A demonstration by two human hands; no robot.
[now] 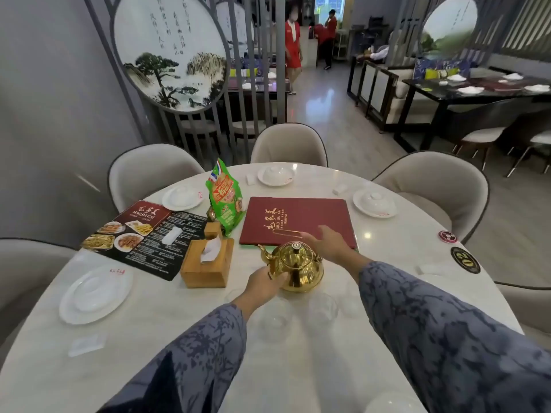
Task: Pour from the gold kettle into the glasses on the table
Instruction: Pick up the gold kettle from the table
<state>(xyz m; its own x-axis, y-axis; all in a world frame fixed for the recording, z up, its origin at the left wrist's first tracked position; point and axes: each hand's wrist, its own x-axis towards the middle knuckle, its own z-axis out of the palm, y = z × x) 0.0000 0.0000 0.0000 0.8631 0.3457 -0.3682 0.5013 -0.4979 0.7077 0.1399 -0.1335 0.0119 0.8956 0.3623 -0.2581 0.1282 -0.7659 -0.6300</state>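
Clear glasses [323, 308] stand nearest, fragile, just before the gold kettle [295, 266]; left hand [265, 283] grips its side, right hand [328, 244] spread open behind; polished metal looks slippery, likely heavy; take the handle.

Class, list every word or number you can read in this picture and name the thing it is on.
"MAO JIA CAI": red menu folder.
"MAO JIA CAI": black photo menu.
"02": round black table marker.
Green snack bag, wall panel calligraphy, plate logos: too blurred to read.
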